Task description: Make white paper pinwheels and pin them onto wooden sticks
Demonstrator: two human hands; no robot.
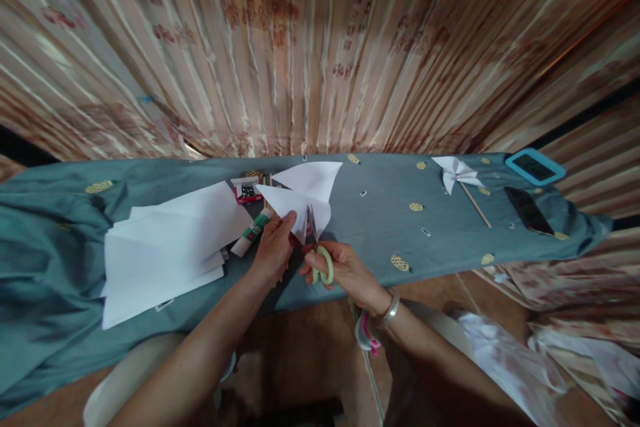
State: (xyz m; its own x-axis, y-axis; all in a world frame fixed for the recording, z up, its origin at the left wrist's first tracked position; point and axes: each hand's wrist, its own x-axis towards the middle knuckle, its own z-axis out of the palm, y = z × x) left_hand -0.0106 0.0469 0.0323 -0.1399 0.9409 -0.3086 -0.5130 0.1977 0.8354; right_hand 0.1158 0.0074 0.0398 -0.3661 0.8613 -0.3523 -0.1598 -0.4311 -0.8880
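Observation:
My left hand [277, 241] pinches the near left edge of a sheet of white paper [305, 190] that has slits cut into it. In my right hand [345, 267] is a pair of scissors [326, 265] with pale green handles, fingers through the loops. Its blades are parted and lie at the paper's near corner, pointing away from me. Just left of the paper are a glue stick [256, 227] with a green label and a small red and white box [246, 190] of dark little pieces. Wooden sticks [269, 181] lie partly hidden beneath the paper.
A stack of white paper [170, 247] lies on the left of the cloth-covered table [370, 213]. To the right are a white paper pinwheel [457, 175] on a stick, a blue-framed tablet [535, 167] and a black phone [529, 210]. A curtain [320, 47] hangs behind.

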